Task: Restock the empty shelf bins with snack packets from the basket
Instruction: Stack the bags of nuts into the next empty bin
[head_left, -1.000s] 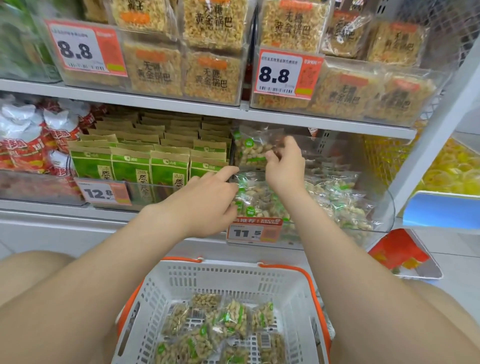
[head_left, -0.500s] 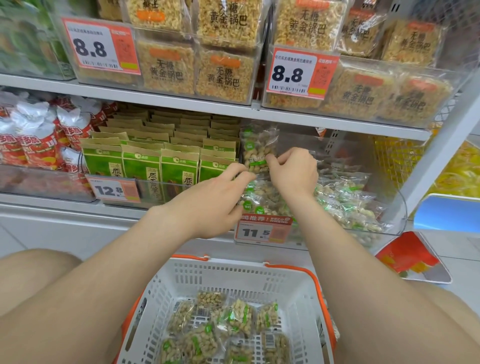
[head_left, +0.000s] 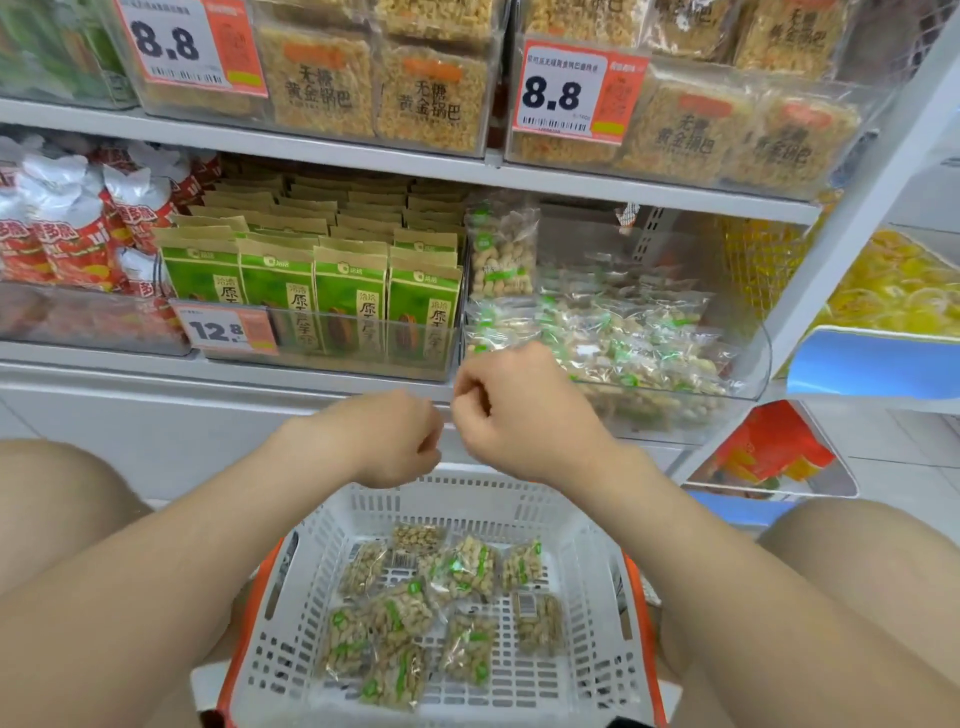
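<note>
A white basket (head_left: 597, 597) with orange handles sits between my knees and holds several clear peanut packets (head_left: 457, 571) with green labels. On the middle shelf, a clear bin (head_left: 748, 358) holds several of the same packets lying flat, and one packet (head_left: 501, 249) stands upright at its left wall. My left hand (head_left: 384, 441) and my right hand (head_left: 514, 415) hover close together above the basket's far rim, in front of the bin. Both have curled fingers and hold nothing.
Left of the bin stands a clear bin of green packets (head_left: 311, 296) with a 12.8 tag, and red-and-white bags (head_left: 67, 228) further left. The top shelf holds rice-crust packs (head_left: 431, 93) with 8.8 tags. A white upright post (head_left: 841, 249) bounds the shelf on the right.
Both hands have pulled back out of the bin and come down toward the basket. The upright packet that the right hand held now stands alone in the bin.
</note>
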